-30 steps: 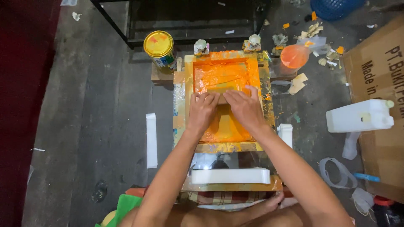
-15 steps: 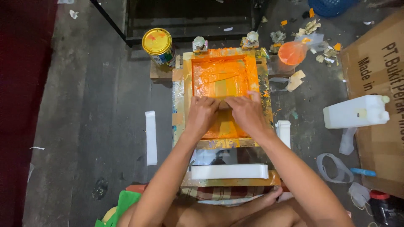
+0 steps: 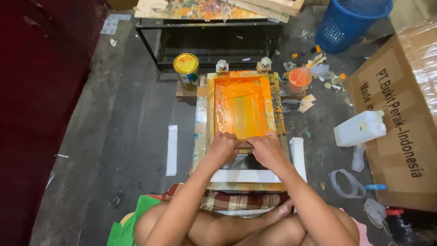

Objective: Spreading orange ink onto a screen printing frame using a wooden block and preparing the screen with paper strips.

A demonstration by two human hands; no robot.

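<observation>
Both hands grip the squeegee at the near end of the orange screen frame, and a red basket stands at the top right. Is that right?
Not quite: the head view shows the basket is blue, not red. The left hand and right hand do grip the squeegee at the near end of the orange screen frame.

The wooden frame (image 3: 243, 107) looks wet and shiny with orange paint; the metal can (image 3: 186, 69) has a glossy lid.

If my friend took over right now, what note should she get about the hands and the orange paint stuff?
Left hand and right hand: side by side, gripping the squeegee at the near end of the orange screen frame.
Nearby: yellow-lidded can far left of the frame, orange cup far right.
Done: paint covers the screen.
Left: squeegee not yet lifted.
</observation>
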